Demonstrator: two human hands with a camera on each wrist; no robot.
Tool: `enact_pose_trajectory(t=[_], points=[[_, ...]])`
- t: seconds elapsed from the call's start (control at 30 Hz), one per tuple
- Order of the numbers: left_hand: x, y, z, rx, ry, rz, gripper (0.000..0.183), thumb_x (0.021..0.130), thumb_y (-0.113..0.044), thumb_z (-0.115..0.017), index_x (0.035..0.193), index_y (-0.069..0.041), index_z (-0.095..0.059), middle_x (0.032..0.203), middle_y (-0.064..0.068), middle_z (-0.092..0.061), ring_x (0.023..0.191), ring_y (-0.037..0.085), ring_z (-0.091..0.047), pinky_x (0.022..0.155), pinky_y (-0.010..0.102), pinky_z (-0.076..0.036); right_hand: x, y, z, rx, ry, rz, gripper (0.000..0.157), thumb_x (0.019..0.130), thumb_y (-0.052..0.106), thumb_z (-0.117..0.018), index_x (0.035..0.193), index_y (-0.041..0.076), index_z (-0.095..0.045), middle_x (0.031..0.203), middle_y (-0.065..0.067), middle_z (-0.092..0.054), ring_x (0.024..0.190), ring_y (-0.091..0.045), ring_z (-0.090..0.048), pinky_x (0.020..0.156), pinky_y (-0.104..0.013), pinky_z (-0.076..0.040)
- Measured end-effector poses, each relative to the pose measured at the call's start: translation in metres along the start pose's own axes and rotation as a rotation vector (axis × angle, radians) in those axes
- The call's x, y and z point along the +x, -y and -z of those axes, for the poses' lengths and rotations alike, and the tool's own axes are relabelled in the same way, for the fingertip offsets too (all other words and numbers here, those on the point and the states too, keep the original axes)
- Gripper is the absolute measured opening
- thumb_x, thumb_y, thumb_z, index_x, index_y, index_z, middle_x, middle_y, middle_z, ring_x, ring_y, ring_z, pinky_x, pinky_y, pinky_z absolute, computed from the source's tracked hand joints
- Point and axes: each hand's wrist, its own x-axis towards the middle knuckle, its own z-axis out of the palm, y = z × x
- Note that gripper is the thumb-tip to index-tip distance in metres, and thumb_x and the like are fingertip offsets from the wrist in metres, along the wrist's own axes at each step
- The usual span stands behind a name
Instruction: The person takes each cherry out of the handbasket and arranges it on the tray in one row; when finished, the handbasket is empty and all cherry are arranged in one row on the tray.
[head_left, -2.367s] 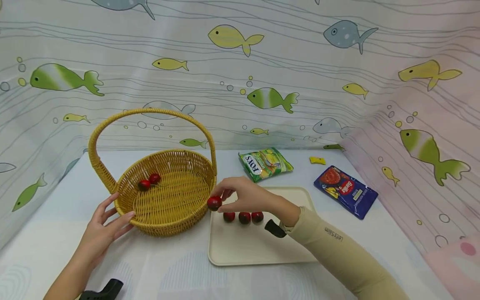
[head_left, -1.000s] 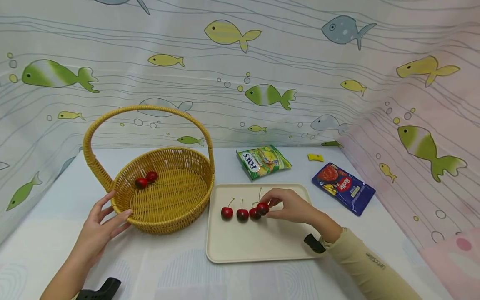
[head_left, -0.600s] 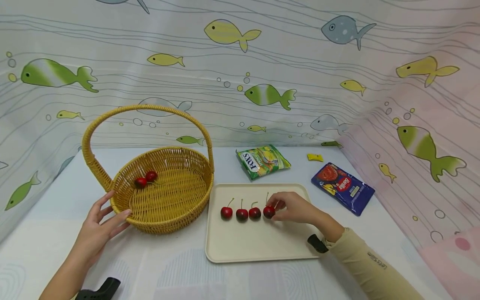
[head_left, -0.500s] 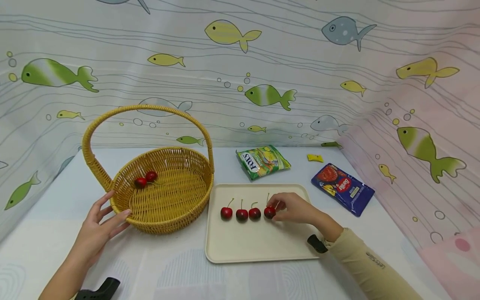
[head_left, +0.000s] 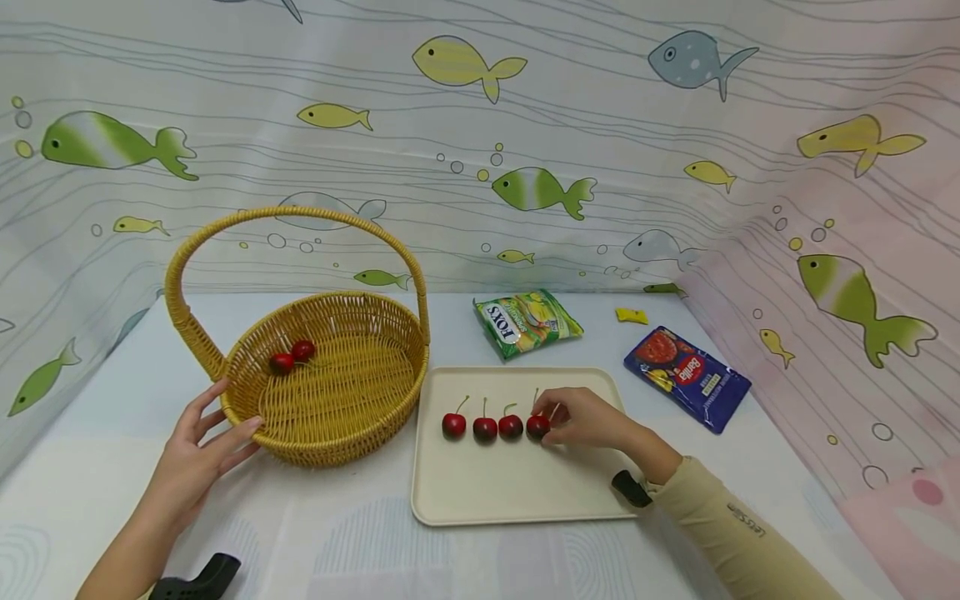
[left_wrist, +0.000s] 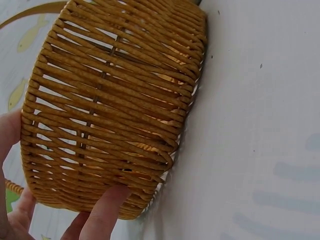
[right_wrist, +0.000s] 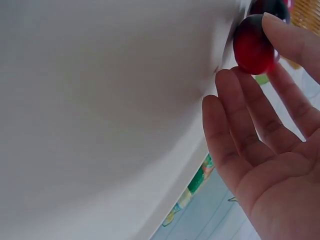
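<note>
Cherries on a tray and in a wicker basket, with two bare hands at work. The right hand [head_left: 588, 417] pinches the rightmost cherry [head_left: 537, 427], a glossy dark-red sphere, between thumb and fingers; it sits at the tray surface, its thin stem upright beside the fingertips. To its left, three smooth cherries [head_left: 484, 430] stand in a row, each with a slender green stem. The tray [head_left: 517, 492] is a cream rectangle with rounded corners, a low raised rim and a matte face. The left hand [head_left: 198, 454], its fingers spread rather than clenched, touches the near-left rim and outer wall of the basket [head_left: 337, 450], an oval of golden-brown woven strands with a tightly bound arching handle [head_left: 292, 213]. Two more cherries [head_left: 281, 364] lie together inside, towards the left wall. Behind the tray rests a crinkled green Fox's bag [head_left: 527, 323]; to the right lie a flat blue Barilla pouch [head_left: 687, 377] and a small yellow packet [head_left: 632, 316]. The bench [head_left: 300, 542] has a pale, faintly patterned covering; the backdrop [head_left: 375, 150] is fish-printed sheeting.
</note>
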Motion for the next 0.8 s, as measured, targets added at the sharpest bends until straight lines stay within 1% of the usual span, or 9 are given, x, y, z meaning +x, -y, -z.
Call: enact_pose_trajectory(t=[0.27, 0.5, 0.67, 0.8], points=[[0.000, 0.000, 0.000, -0.002, 0.002, -0.007, 0.082, 0.089, -0.017, -0.064, 0.150, -0.029, -0.009, 0.140, 0.036, 0.003, 0.085, -0.009, -0.053, 0.068, 0.020, -0.054, -0.002, 0.006, 0.004, -0.030, -0.010, 0.019, 0.028, 0.074, 0.009, -0.078, 0.099, 0.009, -0.064, 0.090, -0.001, -0.063, 0.082, -0.020, -0.059, 0.071, -0.029, -0.051], [-0.002, -0.002, -0.001, -0.002, 0.007, -0.001, 0.083, 0.090, -0.013, -0.062, 0.150, -0.027, -0.007, 0.141, 0.036, 0.005, 0.085, -0.009, -0.053, 0.068, 0.019, -0.054, -0.004, 0.012, 0.014, -0.044, -0.029, 0.056, 0.029, 0.075, 0.006, -0.076, 0.101, 0.005, -0.063, 0.093, -0.006, -0.064, 0.084, -0.021, -0.061, 0.078, -0.038, -0.053], [-0.001, -0.003, -0.001, 0.002, -0.001, -0.003, 0.082, 0.090, -0.016, -0.063, 0.150, -0.028, -0.009, 0.141, 0.036, 0.004, 0.085, -0.009, -0.053, 0.068, 0.019, -0.054, -0.003, 0.018, 0.020, -0.062, -0.039, 0.078, 0.030, 0.075, 0.004, -0.075, 0.102, 0.002, -0.063, 0.095, -0.009, -0.063, 0.085, -0.024, -0.062, 0.078, -0.037, -0.053], [-0.002, -0.001, 0.000, -0.002, 0.001, 0.002, 0.083, 0.090, -0.016, -0.064, 0.150, -0.029, -0.009, 0.141, 0.036, 0.004, 0.085, -0.009, -0.053, 0.068, 0.020, -0.054, 0.000, 0.025, 0.024, -0.075, -0.036, 0.082, 0.030, 0.077, 0.006, -0.075, 0.104, 0.003, -0.062, 0.096, -0.010, -0.063, 0.086, -0.024, -0.062, 0.078, -0.039, -0.054]])
